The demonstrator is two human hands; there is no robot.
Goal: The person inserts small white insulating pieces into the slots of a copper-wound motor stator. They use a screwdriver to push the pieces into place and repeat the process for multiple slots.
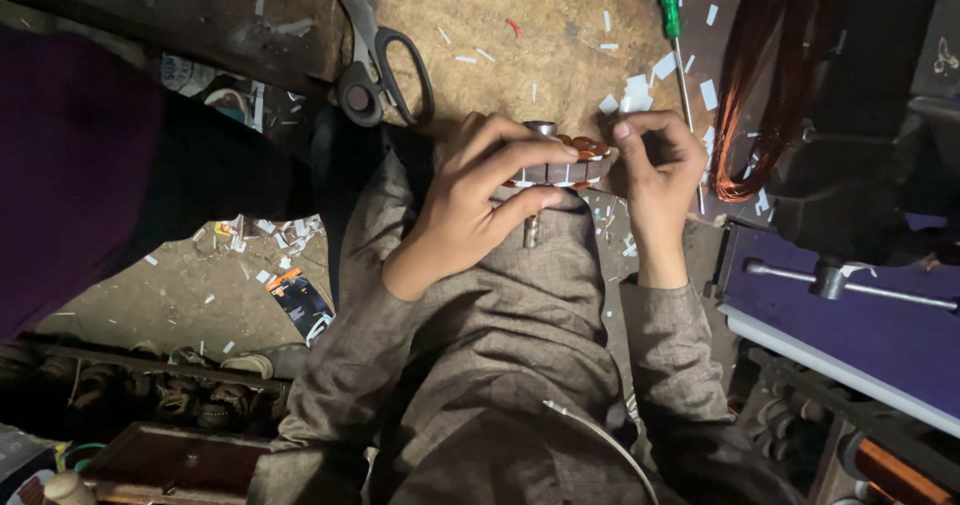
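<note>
A round metal motor core (560, 171) with copper windings on top and a steel shaft through its middle is held at the edge of a worn wooden bench (530, 45). My left hand (470, 200) wraps around its left side, thumb below and fingers over the top. My right hand (655, 170) pinches its right rim with fingertips at the copper windings. The shaft sticks out below my left thumb. Both arms wear a brown-grey checked garment.
Black-handled scissors (375, 55) lie on the bench at the left, a green-handled screwdriver (672, 25) at the right. A coil of copper wire (765, 75) hangs at the right beside a dark machine and a purple vise-like tool (840, 285). White paper scraps litter bench and floor.
</note>
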